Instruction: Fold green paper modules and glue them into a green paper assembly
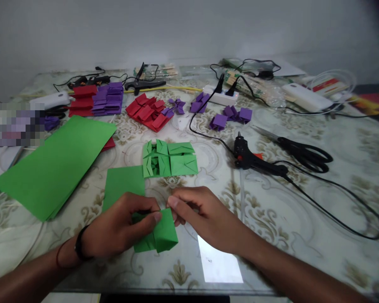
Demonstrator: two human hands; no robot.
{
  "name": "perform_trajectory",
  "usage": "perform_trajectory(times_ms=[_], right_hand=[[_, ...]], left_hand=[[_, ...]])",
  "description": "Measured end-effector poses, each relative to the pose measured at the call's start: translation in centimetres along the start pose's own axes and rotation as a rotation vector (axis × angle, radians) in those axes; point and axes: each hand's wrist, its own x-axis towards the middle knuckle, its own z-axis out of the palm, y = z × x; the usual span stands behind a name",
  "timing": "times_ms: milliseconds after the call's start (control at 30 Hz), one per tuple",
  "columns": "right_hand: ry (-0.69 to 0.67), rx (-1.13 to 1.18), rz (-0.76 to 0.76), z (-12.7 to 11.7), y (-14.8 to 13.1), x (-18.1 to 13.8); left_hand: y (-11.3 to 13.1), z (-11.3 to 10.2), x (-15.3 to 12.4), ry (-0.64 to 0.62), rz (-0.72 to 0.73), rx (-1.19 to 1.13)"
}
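Near the front of the table, my left hand (120, 225) grips a piece of green folded paper (166, 231), its thumb pressed on top. My right hand (202, 210) is closed at the upper right edge of that paper, thumb and fingers pinched together; the exact contact is partly hidden. Under and behind my left hand lies a flat green sheet (124, 185). Just beyond my hands are joined green folded paper units (183, 163), lying flat. At the left, a stack of larger green paper (58, 164) rests at a slant.
A black glue gun (255, 162) lies right of centre, its cord looping right, beside black-handled scissors (303, 153). Farther back are red folded paper pieces (147, 111), purple folded pieces (219, 122), a white power strip (224, 97) with plugs, and a black clamp (145, 84).
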Motion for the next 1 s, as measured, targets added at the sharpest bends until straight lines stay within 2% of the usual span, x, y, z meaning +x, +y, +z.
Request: perform_trajectory(times_ms=[133,267,333,433,533,667,1000], right_hand=[[0.071,-0.041,-0.042,-0.35,0.07,0.03],[0.221,-0.207,-0.294,-0.47,0.14,-0.05],[0.221,-0.274,-0.405,-0.43,0.31,-0.12],[0.206,-0.343,-0.488,-0.36,0.65,-0.19],[0.257,-0.415,-0.562,-0.3,0.88,-0.2],[0.3,-0.479,-0.587,-0.2,0.86,-0.19],[0.286,-0.533,-0.536,-0.06,1.0,-0.14]], left_hand=[[0.17,0.09,0.07,0.018,-0.023,0.009],[0.23,0.1,0.25,0.082,-0.019,0.029],[0.14,0.14,0.25,0.084,-0.023,0.037],[-0.09,0.25,0.19,0.083,-0.031,0.035],[-0.31,0.38,0.2,0.106,-0.021,0.021],[-0.28,0.47,0.3,0.122,-0.009,0.011],[-0.43,0.85,0.31,0.153,0.037,0.14]])
